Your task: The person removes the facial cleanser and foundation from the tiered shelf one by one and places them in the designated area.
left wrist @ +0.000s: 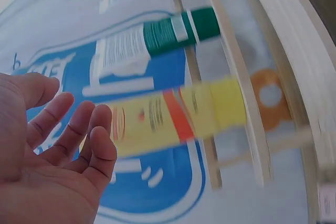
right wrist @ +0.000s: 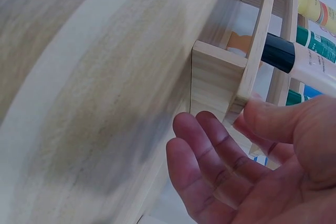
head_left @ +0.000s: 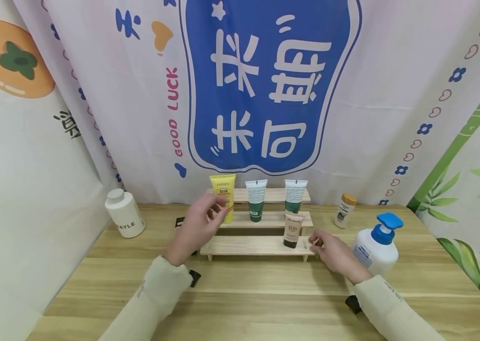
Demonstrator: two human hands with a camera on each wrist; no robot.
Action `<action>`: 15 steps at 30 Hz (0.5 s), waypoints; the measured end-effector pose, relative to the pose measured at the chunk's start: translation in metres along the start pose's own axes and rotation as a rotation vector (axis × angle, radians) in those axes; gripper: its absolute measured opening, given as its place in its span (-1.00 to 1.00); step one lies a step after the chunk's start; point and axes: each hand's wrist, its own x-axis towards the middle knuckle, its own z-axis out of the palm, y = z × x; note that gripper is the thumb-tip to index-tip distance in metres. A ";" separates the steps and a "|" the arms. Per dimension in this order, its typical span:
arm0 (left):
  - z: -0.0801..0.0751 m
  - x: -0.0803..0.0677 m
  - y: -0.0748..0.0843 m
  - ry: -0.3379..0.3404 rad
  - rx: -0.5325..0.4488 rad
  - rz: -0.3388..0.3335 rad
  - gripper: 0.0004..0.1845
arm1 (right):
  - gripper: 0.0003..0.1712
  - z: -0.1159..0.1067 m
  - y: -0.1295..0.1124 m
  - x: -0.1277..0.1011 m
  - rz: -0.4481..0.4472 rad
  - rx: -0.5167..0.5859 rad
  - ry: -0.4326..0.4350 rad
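Observation:
A three-tier wooden display rack [head_left: 244,245] stands on the table. On its middle step are a yellow tube [head_left: 228,215] and a white-and-green tube [head_left: 255,203]; a similar white-and-green tube [head_left: 295,193] is to their right. A beige BB cream tube [head_left: 292,229] with a black cap is upright on the lowest step. My left hand [head_left: 201,222] is in front of the yellow tube, fingers loosely bent and nothing held; the left wrist view shows its palm [left wrist: 58,166]. With thumb and forefinger, my right hand [head_left: 329,248] pinches the right end of the lowest step.
On the right are a white pump bottle [head_left: 376,251] with a blue top and a small white bottle [head_left: 344,210] with an orange cap. A white lidded bottle [head_left: 125,215] is at the left. Behind my left hand, a dark object [head_left: 179,221] is partly hidden. A printed curtain [head_left: 146,109] hangs behind the table.

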 end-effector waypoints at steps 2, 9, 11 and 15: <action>0.010 0.002 0.005 -0.013 -0.023 0.004 -0.82 | -0.87 0.000 0.001 0.000 0.001 -0.003 0.000; 0.050 0.012 0.018 -0.086 -0.056 0.084 -0.66 | -0.86 0.001 0.003 0.000 0.002 0.002 0.003; 0.061 0.015 0.020 -0.104 -0.052 0.108 -0.62 | -0.86 0.001 0.003 0.001 0.003 0.004 0.002; 0.083 0.018 0.023 -0.122 -0.042 0.145 -0.59 | -0.86 0.001 0.003 0.002 0.008 0.006 -0.004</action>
